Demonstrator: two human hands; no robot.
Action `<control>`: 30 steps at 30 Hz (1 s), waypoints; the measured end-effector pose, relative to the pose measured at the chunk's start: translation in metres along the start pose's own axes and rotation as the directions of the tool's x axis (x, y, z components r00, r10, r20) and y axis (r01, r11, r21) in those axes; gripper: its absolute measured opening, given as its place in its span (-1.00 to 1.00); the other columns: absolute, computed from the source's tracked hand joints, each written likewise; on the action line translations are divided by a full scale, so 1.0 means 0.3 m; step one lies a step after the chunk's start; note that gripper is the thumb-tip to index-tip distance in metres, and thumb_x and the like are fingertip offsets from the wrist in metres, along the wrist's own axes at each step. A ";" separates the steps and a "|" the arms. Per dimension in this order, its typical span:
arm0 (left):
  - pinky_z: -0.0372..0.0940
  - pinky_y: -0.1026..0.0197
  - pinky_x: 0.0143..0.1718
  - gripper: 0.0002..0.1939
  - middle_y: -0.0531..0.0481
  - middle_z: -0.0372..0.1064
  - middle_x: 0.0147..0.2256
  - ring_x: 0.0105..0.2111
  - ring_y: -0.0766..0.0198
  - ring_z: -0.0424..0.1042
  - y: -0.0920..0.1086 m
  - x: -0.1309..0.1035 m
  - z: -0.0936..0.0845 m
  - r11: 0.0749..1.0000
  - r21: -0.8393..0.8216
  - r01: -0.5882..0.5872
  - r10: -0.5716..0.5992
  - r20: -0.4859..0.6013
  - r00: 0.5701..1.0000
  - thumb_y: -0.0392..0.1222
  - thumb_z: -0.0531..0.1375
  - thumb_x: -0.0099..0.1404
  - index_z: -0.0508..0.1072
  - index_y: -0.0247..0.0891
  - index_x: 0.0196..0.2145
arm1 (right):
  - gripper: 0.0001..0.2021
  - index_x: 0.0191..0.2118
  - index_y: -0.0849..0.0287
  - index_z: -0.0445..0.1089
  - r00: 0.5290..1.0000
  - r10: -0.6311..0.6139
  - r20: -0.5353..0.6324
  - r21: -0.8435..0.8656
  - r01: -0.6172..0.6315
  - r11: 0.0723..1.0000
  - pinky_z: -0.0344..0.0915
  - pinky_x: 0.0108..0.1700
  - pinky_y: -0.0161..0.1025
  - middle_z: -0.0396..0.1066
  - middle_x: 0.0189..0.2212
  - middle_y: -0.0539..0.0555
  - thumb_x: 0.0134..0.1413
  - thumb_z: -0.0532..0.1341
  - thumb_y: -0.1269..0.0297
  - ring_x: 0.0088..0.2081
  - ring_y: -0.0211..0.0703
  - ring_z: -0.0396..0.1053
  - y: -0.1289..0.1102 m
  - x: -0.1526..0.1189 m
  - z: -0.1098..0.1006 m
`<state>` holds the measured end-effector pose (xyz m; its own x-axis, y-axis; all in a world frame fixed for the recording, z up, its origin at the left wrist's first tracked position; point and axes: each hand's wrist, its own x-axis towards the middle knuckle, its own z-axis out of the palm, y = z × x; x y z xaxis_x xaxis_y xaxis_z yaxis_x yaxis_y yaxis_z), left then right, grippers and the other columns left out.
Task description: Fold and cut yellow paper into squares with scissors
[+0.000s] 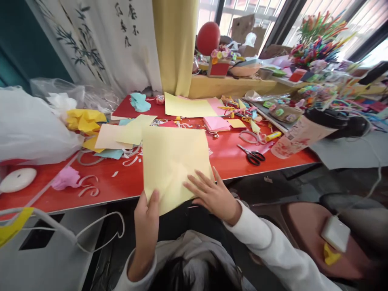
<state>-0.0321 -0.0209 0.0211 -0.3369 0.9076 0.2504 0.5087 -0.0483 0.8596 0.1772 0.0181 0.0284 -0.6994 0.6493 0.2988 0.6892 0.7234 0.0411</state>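
Observation:
A large sheet of pale yellow paper [174, 157] tilts over the front edge of the red table, its lower part hanging past the edge. My left hand [147, 216] grips its lower left corner, thumb on top and the other fingers hidden behind. On the sheet's lower right side lies my right hand [210, 194], fingers spread and stretched out across the surface. Just right of the sheet are black-handled scissors [252, 155]. Left of it, cream and yellow paper pieces [121, 135] overlap on the table.
A tilted patterned cup [303, 135] stands at the table's right. Pink paper squares [216, 123] and a yellow glue stick [273, 136] lie behind the scissors. At left are a white plastic bag [33, 125], crumpled pink paper [66, 178] and a white round case [18, 180].

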 end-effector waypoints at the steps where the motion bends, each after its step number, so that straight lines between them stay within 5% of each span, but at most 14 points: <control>1: 0.38 0.16 -0.23 -0.52 -0.13 0.46 -0.11 -0.15 0.17 0.46 -0.005 -0.009 0.014 1.000 -0.025 -0.016 0.017 0.047 0.999 -0.04 -0.09 0.36 0.16 -0.25 0.18 | -0.52 0.26 -0.04 -0.04 0.999 0.029 0.018 -0.010 -0.029 1.000 -0.34 0.23 0.38 0.11 0.22 0.02 0.26 -0.03 0.33 0.26 0.04 -0.03 0.010 -0.025 0.014; 5: 0.40 0.15 -0.27 -0.32 -0.12 0.47 -0.18 -0.28 0.21 0.49 -0.027 -0.008 0.021 0.998 0.051 -0.032 0.030 0.041 0.999 -0.08 -0.01 0.33 -0.23 -0.25 0.29 | -0.56 0.20 0.06 0.11 0.992 0.129 0.007 -0.002 -0.129 0.992 -0.22 0.24 0.33 0.22 0.16 0.06 0.23 -0.03 0.44 0.23 0.03 0.05 0.070 -0.088 0.004; 8: 0.28 -0.10 -0.04 -0.27 -0.28 0.27 0.07 0.00 0.02 0.35 -0.028 0.034 -0.015 0.897 0.366 -0.247 0.283 -0.047 0.958 -0.19 0.08 0.26 -0.19 -0.21 0.29 | -0.57 0.14 0.18 0.21 0.991 0.136 0.000 0.053 -0.136 0.989 -0.02 0.22 0.23 0.25 0.13 0.17 0.19 0.09 0.17 0.22 0.08 0.07 0.094 -0.103 -0.009; 10: -0.01 -0.26 0.15 -0.41 -0.21 0.08 0.20 0.20 -0.07 0.08 -0.024 0.075 -0.048 0.676 0.528 -0.514 0.503 0.179 0.845 -0.34 0.04 0.24 0.10 -0.11 0.22 | -0.51 0.12 0.25 0.22 0.995 0.101 0.021 0.092 -0.103 0.990 0.06 0.20 0.19 0.24 0.13 0.23 0.13 0.14 0.10 0.24 0.11 0.03 0.111 -0.105 -0.007; 12: -0.16 -0.22 0.22 -0.40 -0.07 0.12 0.20 0.22 0.04 0.05 -0.023 0.117 -0.078 0.483 0.450 -0.751 0.548 0.513 0.660 -0.48 -0.06 0.19 0.23 -0.08 0.15 | -0.60 0.12 0.28 0.22 0.998 0.060 0.031 0.132 -0.064 0.989 0.09 0.19 0.16 0.24 0.13 0.24 0.18 0.09 0.26 0.24 0.08 0.03 0.136 -0.109 -0.004; 14: -0.11 -0.11 0.23 -0.40 -0.05 0.19 0.16 0.18 0.13 0.13 -0.027 0.151 -0.101 0.429 0.329 -0.841 0.503 0.686 0.525 -0.49 -0.07 0.17 0.23 -0.16 0.15 | -0.62 0.10 0.26 0.24 1.000 0.000 0.007 0.202 -0.001 0.979 0.15 0.17 0.11 0.28 0.11 0.21 0.19 -0.03 0.48 0.21 -0.01 0.10 0.169 -0.119 -0.009; 15: -0.08 -0.07 0.22 -0.43 -0.06 0.21 0.15 0.16 0.13 0.16 -0.032 0.163 -0.108 0.433 0.297 -0.851 0.489 0.716 0.499 -0.44 -0.04 0.18 0.23 -0.21 0.15 | -0.61 0.09 0.23 0.26 0.999 -0.034 -0.024 0.254 0.038 0.967 0.20 0.15 0.06 0.33 0.07 0.19 0.18 -0.07 0.53 0.17 -0.06 0.18 0.187 -0.127 -0.016; 18: -0.01 -0.03 0.19 -0.54 -0.08 0.29 0.10 0.11 0.12 0.23 -0.052 0.184 -0.110 0.499 0.246 -0.831 0.509 0.693 0.511 -0.26 0.03 0.24 0.29 -0.27 0.10 | -0.70 -0.04 0.12 0.36 0.991 -0.009 -0.132 0.446 0.067 0.892 0.35 0.01 -0.10 0.49 -0.14 0.10 0.21 0.00 0.46 -0.08 -0.16 0.43 0.225 -0.151 -0.039; 20: 0.08 0.04 0.13 -0.64 -0.08 0.40 -0.01 0.03 0.17 0.33 -0.064 0.195 -0.098 0.589 0.201 -0.783 0.542 0.620 0.567 -0.22 0.00 0.29 0.39 -0.27 -0.01 | -0.78 -0.09 0.08 0.38 0.963 0.175 -0.204 0.570 -0.029 0.821 0.40 -0.05 -0.15 0.51 -0.21 0.06 0.18 0.10 0.38 -0.15 -0.17 0.45 0.230 -0.158 -0.045; 23: 0.24 0.11 -0.08 -0.66 -0.09 0.50 -0.21 -0.16 0.16 0.42 -0.064 0.223 -0.072 0.768 0.232 -0.597 0.431 0.503 0.749 -0.11 -0.03 0.33 0.50 -0.25 -0.20 | -0.61 0.07 0.07 0.23 0.734 0.519 -0.438 0.641 -0.150 0.753 0.40 -0.05 -0.06 0.40 -0.06 0.13 0.11 0.19 0.36 -0.06 -0.07 0.40 0.200 -0.146 -0.037; 25: 0.27 0.14 -0.23 -0.60 -0.09 0.51 -0.32 -0.28 0.13 0.43 -0.052 0.250 -0.057 0.856 0.304 -0.417 0.250 0.463 0.850 0.04 0.00 0.29 0.53 -0.25 -0.33 | -0.44 0.16 0.03 0.13 0.580 0.510 -0.635 0.514 -0.175 0.840 0.36 0.00 0.02 0.31 0.03 0.16 0.03 0.25 0.38 0.02 0.00 0.33 0.162 -0.125 -0.028; 26: 0.26 0.16 -0.29 -0.57 -0.09 0.50 -0.37 -0.33 0.13 0.42 -0.045 0.264 -0.052 0.886 0.327 -0.327 0.156 0.455 0.877 0.11 0.02 0.26 0.53 -0.25 -0.37 | -0.39 0.17 0.00 0.12 0.583 0.418 -0.697 0.394 -0.175 0.902 0.33 0.04 0.03 0.29 0.05 0.15 -0.01 0.28 0.40 0.06 0.01 0.30 0.141 -0.112 -0.024; 28: 0.24 0.20 -0.34 -0.51 -0.06 0.50 -0.39 -0.37 0.15 0.40 -0.031 0.291 -0.044 0.926 0.330 -0.184 0.014 0.455 0.890 0.20 0.02 0.21 0.52 -0.27 -0.39 | -0.38 0.16 -0.07 0.15 0.703 0.189 -0.685 0.135 -0.132 0.982 0.23 0.14 0.02 0.31 0.04 0.09 -0.03 0.29 0.43 0.11 -0.01 0.24 0.103 -0.081 -0.014; 30: 0.23 0.22 -0.35 -0.46 -0.06 0.49 -0.35 -0.37 0.17 0.40 -0.026 0.309 -0.041 0.945 0.314 -0.092 -0.064 0.454 0.889 0.25 0.00 0.19 0.49 -0.29 -0.38 | -0.37 0.18 -0.09 0.12 0.785 0.133 -0.605 0.068 -0.116 0.991 0.14 0.19 0.05 0.28 0.09 0.08 0.00 0.28 0.41 0.17 -0.01 0.17 0.086 -0.048 0.003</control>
<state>-0.0771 0.0586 0.0432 0.0277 0.9990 -0.0345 0.7605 0.0013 0.6494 0.2048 0.0276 0.0243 -0.3425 0.4636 0.8171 0.7511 0.6576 -0.0583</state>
